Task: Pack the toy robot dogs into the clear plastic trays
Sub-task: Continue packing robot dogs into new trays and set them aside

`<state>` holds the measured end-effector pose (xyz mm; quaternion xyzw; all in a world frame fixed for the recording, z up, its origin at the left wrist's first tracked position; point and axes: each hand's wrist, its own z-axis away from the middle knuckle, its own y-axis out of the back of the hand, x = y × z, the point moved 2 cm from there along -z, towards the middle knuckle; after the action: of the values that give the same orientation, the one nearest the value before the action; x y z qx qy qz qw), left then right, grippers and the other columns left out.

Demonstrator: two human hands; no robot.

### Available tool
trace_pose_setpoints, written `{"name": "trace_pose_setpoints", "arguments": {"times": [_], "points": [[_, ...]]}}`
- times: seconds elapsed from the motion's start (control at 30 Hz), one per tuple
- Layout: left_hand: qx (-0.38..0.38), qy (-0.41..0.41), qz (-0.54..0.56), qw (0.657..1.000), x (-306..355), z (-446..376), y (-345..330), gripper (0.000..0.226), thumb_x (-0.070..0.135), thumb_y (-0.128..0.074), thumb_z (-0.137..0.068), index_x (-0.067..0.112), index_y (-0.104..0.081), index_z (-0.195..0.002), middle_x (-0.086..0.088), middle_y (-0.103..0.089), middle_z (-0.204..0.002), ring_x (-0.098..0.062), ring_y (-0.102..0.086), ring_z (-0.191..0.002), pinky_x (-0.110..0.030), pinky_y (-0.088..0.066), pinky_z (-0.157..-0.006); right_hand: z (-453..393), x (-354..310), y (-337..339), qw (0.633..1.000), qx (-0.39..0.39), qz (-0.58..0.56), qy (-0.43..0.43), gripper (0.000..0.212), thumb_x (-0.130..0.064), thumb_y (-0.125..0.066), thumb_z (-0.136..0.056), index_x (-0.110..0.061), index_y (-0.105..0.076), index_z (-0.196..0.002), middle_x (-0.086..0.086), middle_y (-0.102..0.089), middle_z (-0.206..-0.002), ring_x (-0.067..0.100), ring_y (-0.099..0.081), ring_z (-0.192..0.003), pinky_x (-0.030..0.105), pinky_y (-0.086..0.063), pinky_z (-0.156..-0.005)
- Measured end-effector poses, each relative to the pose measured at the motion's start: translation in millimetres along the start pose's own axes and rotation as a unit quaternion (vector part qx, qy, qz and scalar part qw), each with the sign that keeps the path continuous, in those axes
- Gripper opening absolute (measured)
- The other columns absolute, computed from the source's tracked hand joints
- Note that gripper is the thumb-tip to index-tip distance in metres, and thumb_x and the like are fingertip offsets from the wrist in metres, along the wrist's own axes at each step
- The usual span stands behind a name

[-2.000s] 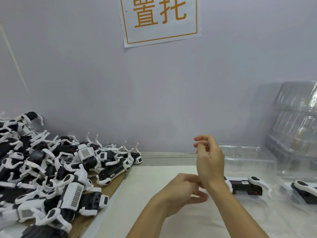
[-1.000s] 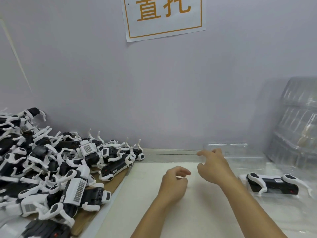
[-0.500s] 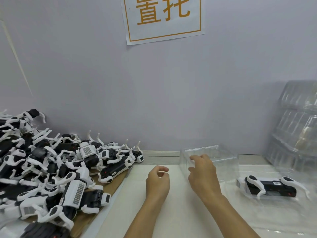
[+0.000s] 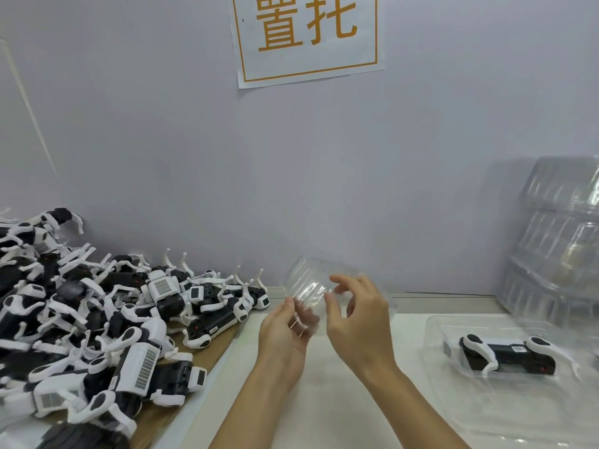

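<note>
A clear plastic tray point(image 4: 308, 283) is lifted off the table, tilted, in the middle of the view. My left hand point(image 4: 285, 332) grips its lower left edge. My right hand point(image 4: 359, 315) holds its right side with curled fingers. A large heap of black-and-white toy robot dogs point(image 4: 97, 319) covers a brown board on the left. One toy dog point(image 4: 505, 351) lies on its side in a clear tray point(image 4: 434, 328) on the right.
A tall stack of clear trays point(image 4: 557, 234) leans against the wall at the far right. A white mat point(image 4: 324, 400) covers the table under my arms. A paper sign point(image 4: 308, 37) hangs on the grey wall.
My right hand pulled an empty clear tray leftward from the right. Both hands now hold it raised and tilted above the mat.
</note>
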<state>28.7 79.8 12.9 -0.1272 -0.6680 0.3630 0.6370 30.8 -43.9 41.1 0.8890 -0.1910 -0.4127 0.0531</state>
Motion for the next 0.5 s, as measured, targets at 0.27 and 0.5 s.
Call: {"name": "trace_pose_setpoints", "arguments": {"times": [0.27,0.5], "points": [[-0.022,-0.039,-0.026,0.999,2.0,-0.9,-1.2,0.024,0.013,-0.050,-0.102,0.005,-0.063,-0.083,-0.001,-0.060,-0.070,-0.009,-0.057,-0.058,-0.023,-0.051,-0.059,-2.3,-4.1,3.8,0.991,0.006,0.128,0.029,0.035,-0.048,-0.066,-0.086,-0.022,-0.069,-0.109,-0.010,-0.059,-0.092,0.015,-0.053,-0.096,0.035,-0.049,-0.088],[-0.031,-0.002,0.027,0.999,-3.2,1.7,-0.5,0.019,0.017,-0.047,-0.103,0.004,-0.062,-0.104,-0.008,-0.061,-0.090,-0.020,-0.058,-0.071,-0.036,-0.048,-0.074,-0.5,-0.5,0.8,0.998,-0.007,-0.044,-0.049,0.028,-0.036,-0.067,-0.090,-0.022,-0.071,-0.115,-0.024,-0.065,-0.088,-0.001,-0.061,-0.091,0.042,-0.047,-0.097]]}}
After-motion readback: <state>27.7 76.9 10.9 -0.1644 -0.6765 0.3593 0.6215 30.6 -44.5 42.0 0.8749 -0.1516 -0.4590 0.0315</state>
